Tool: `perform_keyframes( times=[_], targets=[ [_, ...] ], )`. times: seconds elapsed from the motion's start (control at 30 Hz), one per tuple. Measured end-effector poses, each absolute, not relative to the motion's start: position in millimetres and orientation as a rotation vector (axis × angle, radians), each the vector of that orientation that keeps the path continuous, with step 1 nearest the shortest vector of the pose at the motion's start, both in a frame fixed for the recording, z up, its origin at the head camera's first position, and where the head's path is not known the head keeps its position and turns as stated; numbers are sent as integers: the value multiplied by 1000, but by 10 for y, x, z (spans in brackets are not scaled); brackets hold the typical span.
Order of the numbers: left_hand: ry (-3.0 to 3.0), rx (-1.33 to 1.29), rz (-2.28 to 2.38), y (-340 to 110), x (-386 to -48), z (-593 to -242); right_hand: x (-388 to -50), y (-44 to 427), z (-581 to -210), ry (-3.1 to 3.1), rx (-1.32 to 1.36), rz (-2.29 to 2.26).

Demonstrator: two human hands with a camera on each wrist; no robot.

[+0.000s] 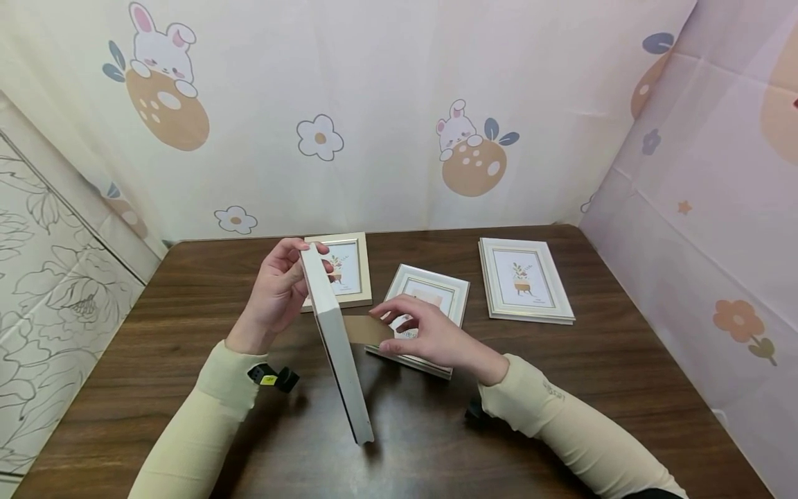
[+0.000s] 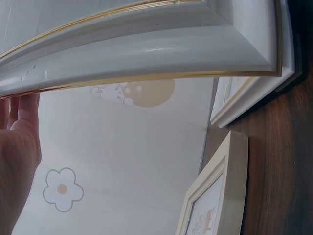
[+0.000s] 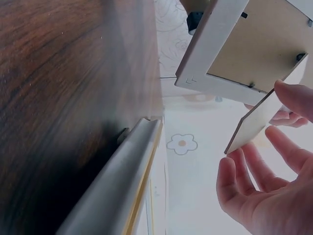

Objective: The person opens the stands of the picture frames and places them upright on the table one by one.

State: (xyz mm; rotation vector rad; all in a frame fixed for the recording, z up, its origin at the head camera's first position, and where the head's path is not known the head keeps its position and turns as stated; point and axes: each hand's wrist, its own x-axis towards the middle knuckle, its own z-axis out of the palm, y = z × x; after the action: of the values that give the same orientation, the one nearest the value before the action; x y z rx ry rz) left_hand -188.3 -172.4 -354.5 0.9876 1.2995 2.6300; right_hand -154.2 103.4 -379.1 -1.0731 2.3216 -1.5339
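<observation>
My left hand [image 1: 274, 287] grips a white picture frame [image 1: 343, 360] by its far upper end, thumb on one side and fingers round the other. The picture frame stands nearly edge-on to the head view; whether its lower edge touches the table I cannot tell. From its back juts a brown support leg [image 1: 361, 329], which my right hand [image 1: 430, 333] pinches near its free end. In the right wrist view the leg [image 3: 259, 122] is swung out from the brown backing board [image 3: 259, 49]. The gold-lined front moulding [image 2: 146, 56] fills the top of the left wrist view.
A cream picture frame [image 1: 357, 298] lies behind my left hand. One white picture frame [image 1: 460, 305] lies partly under my right hand, and white picture frames [image 1: 561, 305], seemingly stacked, lie at the right. A patterned cloth [image 1: 374, 187] hangs behind the brown wooden table [image 1: 436, 450].
</observation>
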Motion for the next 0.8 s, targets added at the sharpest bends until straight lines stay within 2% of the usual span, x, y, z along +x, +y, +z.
perform_keyframes(
  times=[0.23,0.8],
  targets=[
    [1281,966,2683,-1779,-1871,-3524,-1555,1098,-3803,2334,-1072,-1547],
    [1463,873,2780,-1962,-1780,-3477,-1602,1562,-3953,2415,-879,-1472]
  ],
)
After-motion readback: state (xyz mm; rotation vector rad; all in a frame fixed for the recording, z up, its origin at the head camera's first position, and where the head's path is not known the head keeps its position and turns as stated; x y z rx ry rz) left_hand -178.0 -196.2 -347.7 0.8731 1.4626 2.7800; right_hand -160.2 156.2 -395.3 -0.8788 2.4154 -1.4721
